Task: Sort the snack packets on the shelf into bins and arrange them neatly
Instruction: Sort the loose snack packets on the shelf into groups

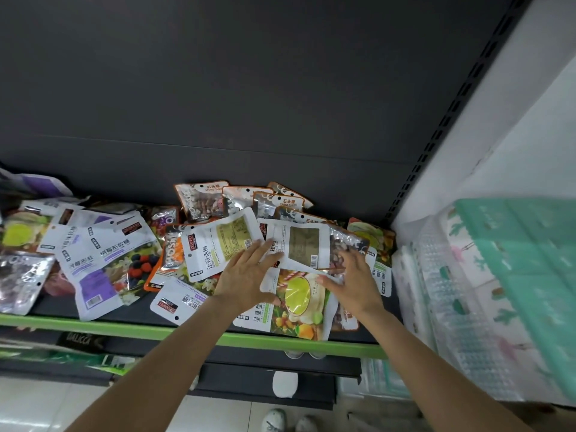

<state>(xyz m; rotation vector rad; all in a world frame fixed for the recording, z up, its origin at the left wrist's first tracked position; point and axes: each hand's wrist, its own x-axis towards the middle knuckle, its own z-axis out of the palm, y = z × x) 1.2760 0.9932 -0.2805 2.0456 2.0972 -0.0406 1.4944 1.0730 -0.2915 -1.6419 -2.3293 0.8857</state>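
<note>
Snack packets lie in a loose, overlapping heap on a dark shelf [131, 313] with a green front edge [93, 324]. Both hands reach into the right part of the heap. The left hand [246, 275] lies flat with fingers straight and spread, touching a white packet with a yellow label panel [218, 244] and the edge of a white packet with an olive panel [299, 244]. The right hand [352, 279] is also open, fingers extended over a packet showing a green cup [296, 304]; whether it presses down cannot be told. Behind stand several stone candy packets [202, 201]. To the left lie white and purple berry gummy packets [103, 269]. Stacked green and clear plastic bins [514, 275] stand to the right of the shelf.
</note>
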